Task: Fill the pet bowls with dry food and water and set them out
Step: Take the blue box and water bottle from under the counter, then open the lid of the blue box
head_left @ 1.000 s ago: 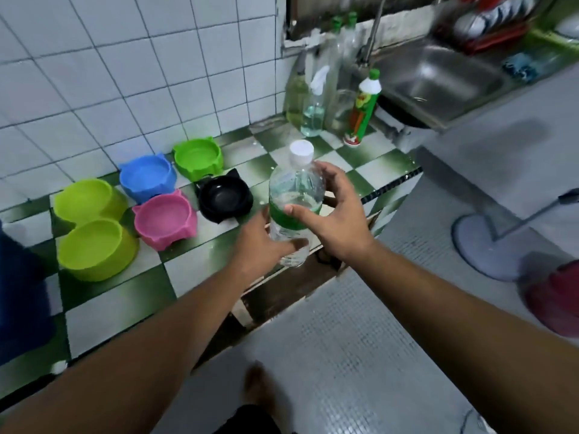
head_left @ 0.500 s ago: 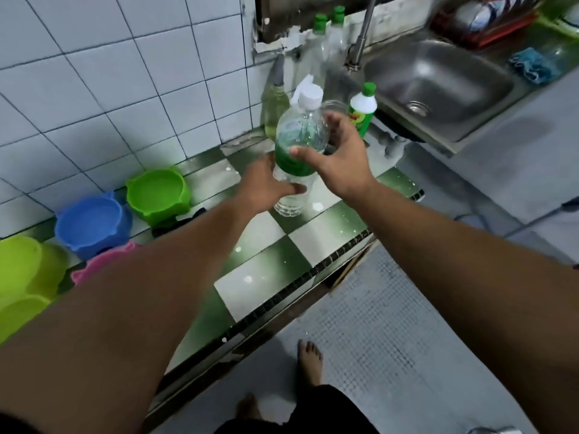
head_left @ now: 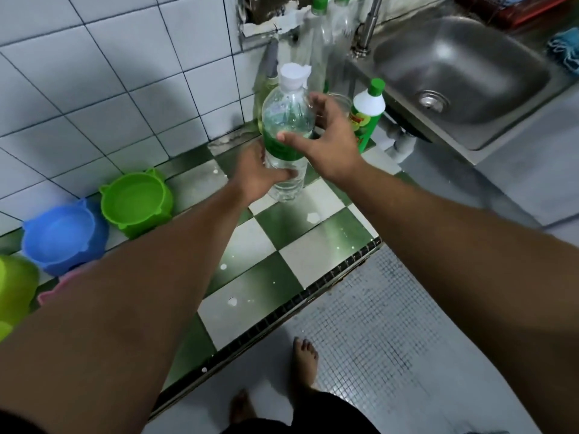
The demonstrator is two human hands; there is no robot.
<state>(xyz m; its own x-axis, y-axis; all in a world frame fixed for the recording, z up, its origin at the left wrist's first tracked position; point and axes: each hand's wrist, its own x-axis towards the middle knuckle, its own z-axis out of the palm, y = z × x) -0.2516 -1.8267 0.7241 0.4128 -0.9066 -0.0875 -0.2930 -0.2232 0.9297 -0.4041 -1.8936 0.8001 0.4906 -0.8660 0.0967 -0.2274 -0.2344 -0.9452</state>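
A clear plastic water bottle (head_left: 286,120) with a green label and a white cap is held upright above the green-and-white checkered counter (head_left: 316,242). My left hand (head_left: 257,173) grips its lower part from the left. My right hand (head_left: 326,142) curls round its middle from the right, thumb across the label. At the left stand the pet bowls: a green one (head_left: 136,202), a blue one (head_left: 62,236), a yellow-green one (head_left: 14,286) at the frame edge, and a pink one (head_left: 53,292) mostly hidden under my left forearm.
A white bottle with a green cap (head_left: 368,111) and several clear bottles (head_left: 319,42) stand behind the held bottle by the tiled wall. A steel sink (head_left: 463,76) with a tap (head_left: 366,29) lies to the right. My bare feet (head_left: 305,358) stand on the grey floor.
Both hands have carried the bottle away from the bowls toward the back right, closer to the sink. My view has followed, so the bowls now sit at the far left.
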